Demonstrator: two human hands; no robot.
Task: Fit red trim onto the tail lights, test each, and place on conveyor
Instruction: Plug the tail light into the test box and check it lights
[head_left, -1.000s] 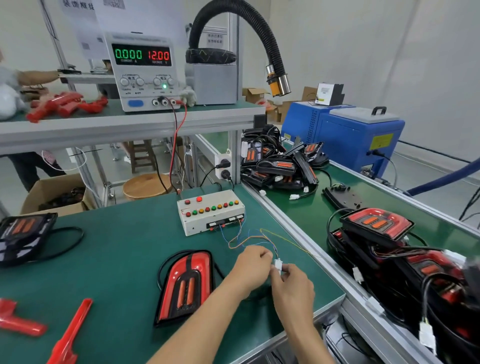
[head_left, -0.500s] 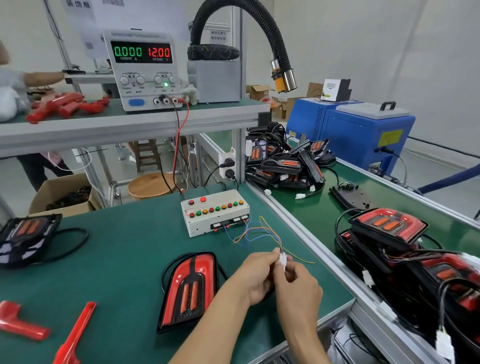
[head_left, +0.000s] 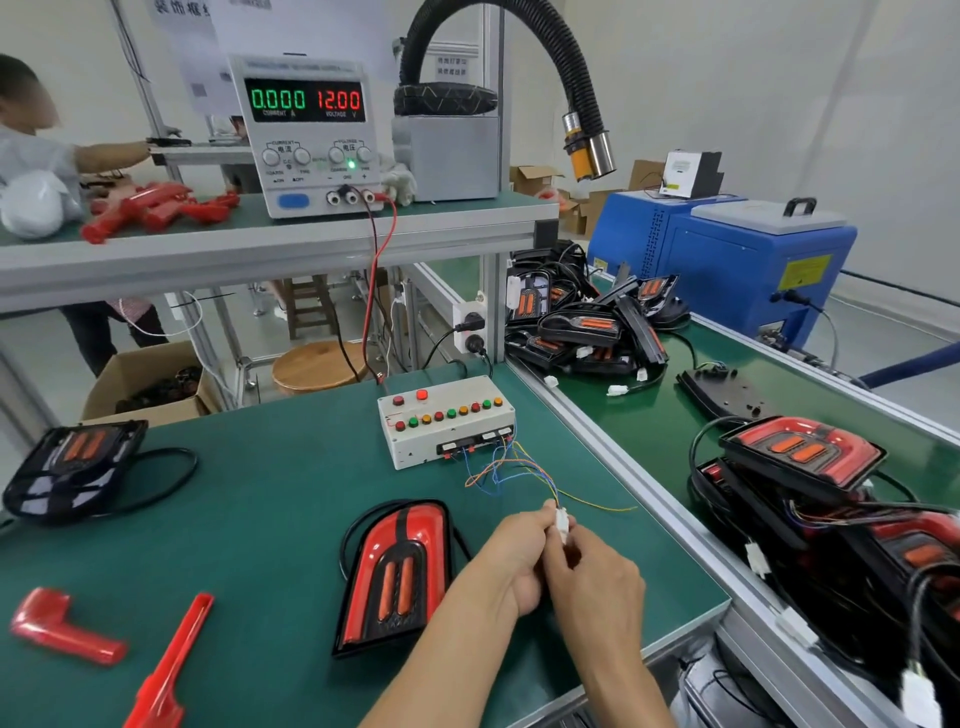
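While the tail light (head_left: 397, 574) lies beside, left hand (head_left: 511, 558) and right hand (head_left: 597, 584) pinch the white connector (head_left: 561, 519).

You're at a factory assembly bench: green-belted conveyor (head_left: 675, 431), grey digital power supply (head_left: 311, 135), white button-studded test box (head_left: 447, 421).

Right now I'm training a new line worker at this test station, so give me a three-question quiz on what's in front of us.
1. True or false: the power supply reads 12.00 volts and zero current.
2. Which hands hold the white connector? A) left hand only B) right hand only C) both
3. Fill in: the tail light nearest the hands lies on the ____ bench mat, lens up.

Key: 1 true. 2 C: the left hand and right hand pinch it together. 3 green.
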